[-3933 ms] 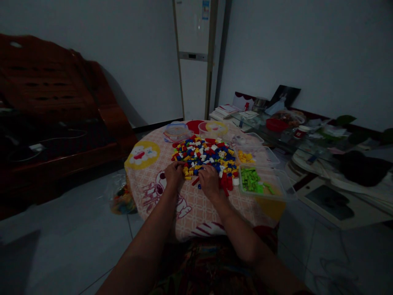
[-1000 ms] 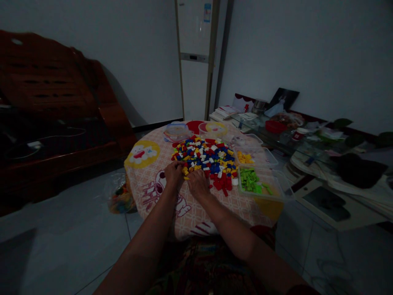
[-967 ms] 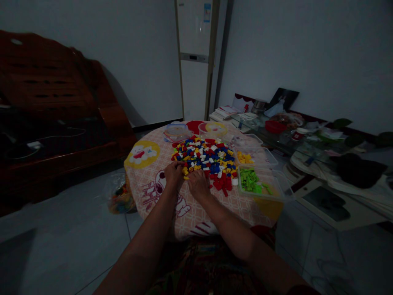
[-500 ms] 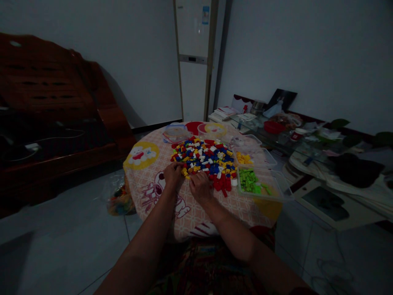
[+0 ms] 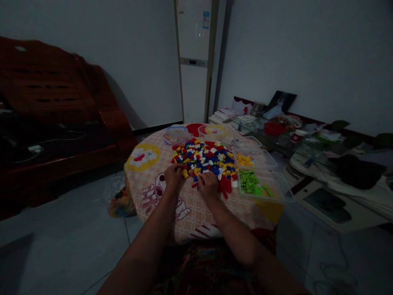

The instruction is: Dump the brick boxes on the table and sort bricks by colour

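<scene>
A heap of small red, blue, yellow and white bricks (image 5: 205,157) lies on a round table with a patterned cloth (image 5: 147,180). My left hand (image 5: 172,177) rests at the heap's near left edge, fingers curled into the bricks. At the near edge of the heap is my right hand (image 5: 208,186), its fingers bent down over a few loose red and blue bricks; what they hold is too small to see. A clear tray of green bricks (image 5: 252,181) stands to the right, and a clear tray of yellow bricks (image 5: 245,159) behind it.
Empty clear tubs (image 5: 176,132) stand at the table's far side. A plastic bag of bricks (image 5: 118,200) lies on the floor left of the table. A wooden sofa (image 5: 55,110) is at the left, a cluttered low glass table (image 5: 294,139) at the right.
My right hand has moved a little to the right along the heap's near edge. The left hand has stayed at the left edge. The view has shifted slightly.
</scene>
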The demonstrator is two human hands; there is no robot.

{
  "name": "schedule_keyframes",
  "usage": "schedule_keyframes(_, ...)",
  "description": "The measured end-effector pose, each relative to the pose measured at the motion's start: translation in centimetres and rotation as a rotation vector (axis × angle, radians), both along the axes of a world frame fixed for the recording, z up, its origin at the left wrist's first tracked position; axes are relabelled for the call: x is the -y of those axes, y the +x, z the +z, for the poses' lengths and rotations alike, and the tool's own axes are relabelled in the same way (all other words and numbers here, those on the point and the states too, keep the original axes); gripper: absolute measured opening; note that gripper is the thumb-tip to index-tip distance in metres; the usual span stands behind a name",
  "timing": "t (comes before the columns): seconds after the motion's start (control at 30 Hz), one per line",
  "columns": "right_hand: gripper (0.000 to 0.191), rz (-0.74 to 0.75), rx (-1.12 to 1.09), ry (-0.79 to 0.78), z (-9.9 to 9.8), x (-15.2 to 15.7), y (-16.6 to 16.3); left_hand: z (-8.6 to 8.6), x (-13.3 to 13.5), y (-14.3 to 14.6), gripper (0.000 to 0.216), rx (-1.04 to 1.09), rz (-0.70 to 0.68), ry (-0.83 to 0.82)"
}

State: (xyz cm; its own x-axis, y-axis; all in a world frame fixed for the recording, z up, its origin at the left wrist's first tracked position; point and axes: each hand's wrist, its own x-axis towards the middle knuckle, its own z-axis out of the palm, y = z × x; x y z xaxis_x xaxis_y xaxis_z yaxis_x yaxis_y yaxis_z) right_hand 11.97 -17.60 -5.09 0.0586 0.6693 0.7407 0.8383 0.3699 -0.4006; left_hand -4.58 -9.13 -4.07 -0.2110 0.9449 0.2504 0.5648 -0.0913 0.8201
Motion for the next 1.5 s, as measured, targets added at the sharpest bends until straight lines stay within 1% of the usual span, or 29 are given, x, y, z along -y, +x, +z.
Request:
schedule_keyframes(0.1,0.016,-0.063,-0.077,0.018,1.0,0.0,1.6,-0.1,0.0,0.0,0.031,0.008,0.007,0.001)
schedule_keyframes(0.17,0.016,-0.133,-0.131,0.028,2.0,-0.2,3.4,-0.2,-0.1,0.0,0.032,0.014,0.003,0.001)
schedule_keyframes(0.4,0.016,-0.424,-0.303,0.023,6.2,-1.7,11.8,-0.1,0.0,-0.1,0.034,0.022,-0.010,0.021)
schedule_keyframes(0.47,0.020,-0.495,-0.331,0.029,6.9,-1.9,13.3,-0.1,0.0,0.0,0.033,0.018,-0.012,0.020)
schedule_keyframes(0.53,0.023,-0.533,-0.330,0.021,7.0,-2.1,13.8,0.0,0.0,-0.1,0.033,0.014,-0.009,0.016)
schedule_keyframes(0.63,0.023,-0.494,-0.271,-0.019,6.3,-2.1,12.7,-0.2,-0.2,-0.2,0.033,-0.003,-0.011,0.010)
schedule_keyframes(0.8,0.023,-0.322,-0.171,-0.053,4.3,-1.8,8.3,-0.3,-0.4,-0.3,0.034,-0.033,-0.020,0.004)
schedule_keyframes(0.93,0.022,-0.182,-0.056,-0.126,3.2,-1.5,5.0,0.1,0.0,-0.2,0.033,-0.009,-0.016,0.000)
schedule_keyframes(1.13,0.021,-0.023,0.143,-0.294,2.6,-1.9,0.7,0.4,0.3,0.1,0.032,0.020,-0.006,-0.001)
schedule_keyframes(1.23,0.028,0.075,0.237,-0.355,2.7,-2.3,-1.0,0.2,0.1,-0.1,0.032,0.009,-0.016,0.012)
schedule_keyframes(1.3,0.038,0.092,0.288,-0.405,2.7,-2.4,-1.8,0.0,0.1,-0.2,0.032,-0.001,-0.023,0.015)
schedule_keyframes(1.37,0.045,0.067,0.325,-0.463,2.8,-2.4,-2.3,-0.1,0.0,-0.2,0.032,-0.006,-0.025,0.013)
schedule_keyframes(1.43,0.046,0.039,0.346,-0.514,2.8,-2.4,-2.5,-0.2,-0.1,-0.2,0.034,0.008,-0.023,0.007)
schedule_keyframes(1.5,0.042,0.024,0.354,-0.539,2.9,-2.4,-2.6,-0.2,-0.2,-0.1,0.035,0.022,-0.017,0.005)
